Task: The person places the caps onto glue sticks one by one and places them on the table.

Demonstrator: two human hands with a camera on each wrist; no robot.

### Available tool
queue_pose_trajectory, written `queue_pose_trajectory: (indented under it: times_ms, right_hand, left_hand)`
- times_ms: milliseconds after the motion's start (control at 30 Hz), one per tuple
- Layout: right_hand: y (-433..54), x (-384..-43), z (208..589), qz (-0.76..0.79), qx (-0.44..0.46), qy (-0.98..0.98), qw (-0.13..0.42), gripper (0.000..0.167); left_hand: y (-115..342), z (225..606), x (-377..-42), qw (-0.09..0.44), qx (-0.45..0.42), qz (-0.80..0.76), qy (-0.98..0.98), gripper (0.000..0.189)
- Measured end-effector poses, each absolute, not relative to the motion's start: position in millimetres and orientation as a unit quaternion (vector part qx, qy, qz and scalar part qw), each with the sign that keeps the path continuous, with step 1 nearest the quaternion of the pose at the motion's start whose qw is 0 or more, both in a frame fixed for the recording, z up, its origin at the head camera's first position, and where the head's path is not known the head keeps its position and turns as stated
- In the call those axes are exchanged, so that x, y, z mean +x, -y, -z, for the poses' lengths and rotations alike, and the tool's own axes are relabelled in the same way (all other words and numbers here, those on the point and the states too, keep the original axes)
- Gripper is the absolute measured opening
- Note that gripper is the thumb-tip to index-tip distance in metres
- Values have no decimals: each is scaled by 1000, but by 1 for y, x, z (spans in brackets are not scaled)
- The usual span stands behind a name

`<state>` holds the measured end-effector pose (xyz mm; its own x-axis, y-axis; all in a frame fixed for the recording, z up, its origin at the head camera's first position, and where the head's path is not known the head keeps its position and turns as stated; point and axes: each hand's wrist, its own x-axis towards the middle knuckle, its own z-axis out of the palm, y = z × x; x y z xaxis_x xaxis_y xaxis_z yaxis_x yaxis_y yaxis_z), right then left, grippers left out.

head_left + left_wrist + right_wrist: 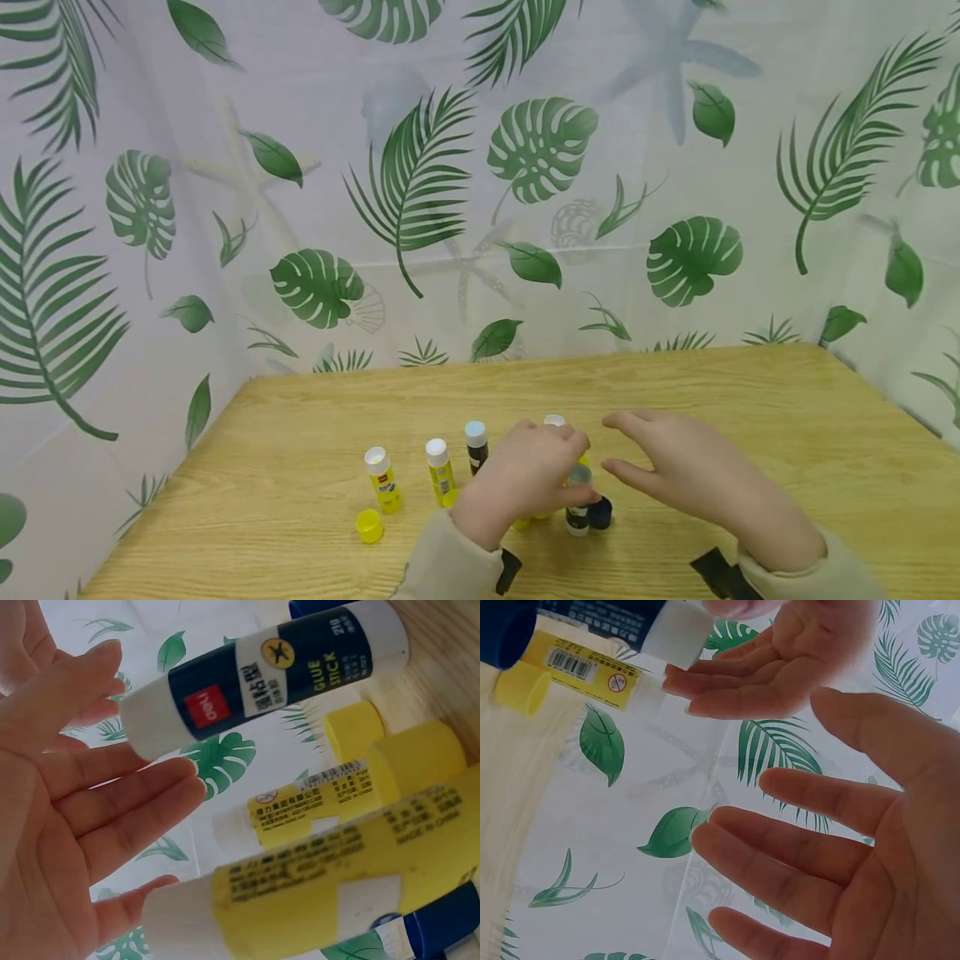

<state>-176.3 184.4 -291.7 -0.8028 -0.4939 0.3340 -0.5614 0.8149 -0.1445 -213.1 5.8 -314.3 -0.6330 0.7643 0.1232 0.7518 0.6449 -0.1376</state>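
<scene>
Fingers extended, my left hand (525,471) hovers over a group of glue sticks. Nearest to it is a dark blue glue stick (270,671) standing upright on the table, its pale top right by the thumb and fingertips in the left wrist view. A yellow glue stick (360,870) stands close to the same hand's little finger, with another yellow glue stick (307,814) behind. Beside the dark blue stick sits a dark blue cap (601,512). My right hand (675,467) is held in the air to the right, fingers spread and holding nothing.
Left of the hands stand two yellow glue sticks, one at the far left (386,492) and one nearer (441,479), plus a dark glue stick (476,454). A yellow cap (369,527) lies in front. Leaf-patterned cloth (450,317) encloses the wooden table (750,408).
</scene>
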Motion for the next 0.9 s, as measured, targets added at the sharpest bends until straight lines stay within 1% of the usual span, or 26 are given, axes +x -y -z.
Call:
queue_pose_trajectory:
  times_ms: [233,667,900]
  right_hand:
    - [-185,-178,293,-117,276,944,140,35]
    - [-185,-185,301,-99,273,949,125,34]
    - [-184,-190,308,-95,262,955,103,31]
  left_hand:
    - [-11,317,-212,64,-421,-53,903,37]
    - [-10,321,-210,85,-438,-56,893,32]
    - [-10,321,-210,91,-440,-60,891,26]
